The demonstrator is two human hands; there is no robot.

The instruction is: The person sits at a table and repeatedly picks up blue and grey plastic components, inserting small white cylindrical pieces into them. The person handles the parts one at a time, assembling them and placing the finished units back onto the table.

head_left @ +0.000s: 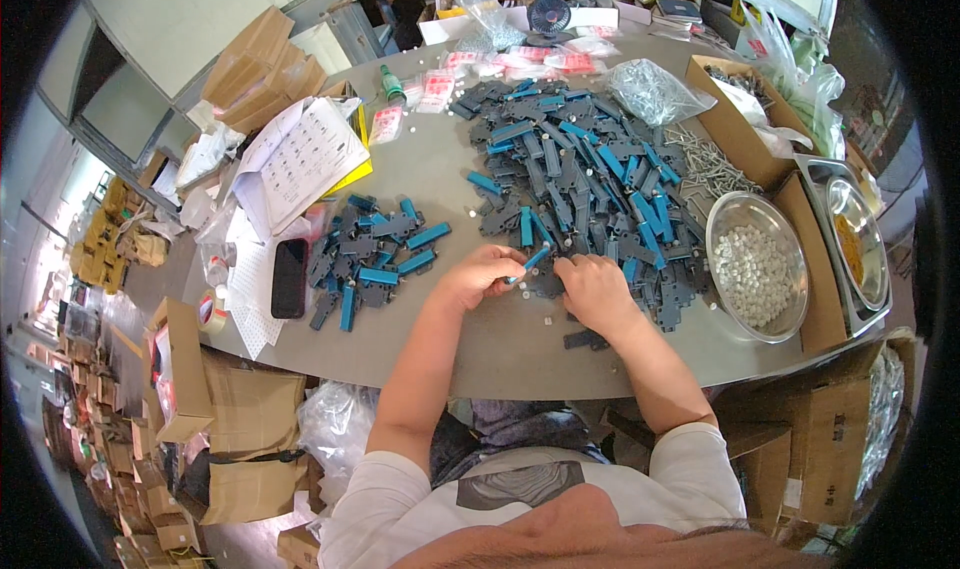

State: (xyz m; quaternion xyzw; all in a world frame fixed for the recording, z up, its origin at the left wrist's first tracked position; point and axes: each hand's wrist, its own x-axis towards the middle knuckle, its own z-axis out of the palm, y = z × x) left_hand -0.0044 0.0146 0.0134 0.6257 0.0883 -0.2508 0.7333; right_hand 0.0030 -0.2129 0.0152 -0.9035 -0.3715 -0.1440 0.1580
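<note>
Pinched in my left hand (pixel 487 276) is a small blue and dark grey plastic part (pixel 537 258), tilted up to the right. My right hand (pixel 594 289) is just to its right, fingers curled together at the near edge of a large heap of similar parts (pixel 575 174). Whatever its fingertips hold is hidden or too small to name. A smaller group of the same blue and grey parts (pixel 375 249) lies on the table to the left. One loose dark grey part (pixel 585 340) rests below my right hand.
A steel bowl of small white pieces (pixel 757 269) stands at the right, beside metal pins (pixel 712 164) and an open cardboard box (pixel 745 119). At the left lie a phone (pixel 290 279) and printed sheets (pixel 300 164). Behind the heap are a clear bag (pixel 655 91) and a small fan (pixel 549 15).
</note>
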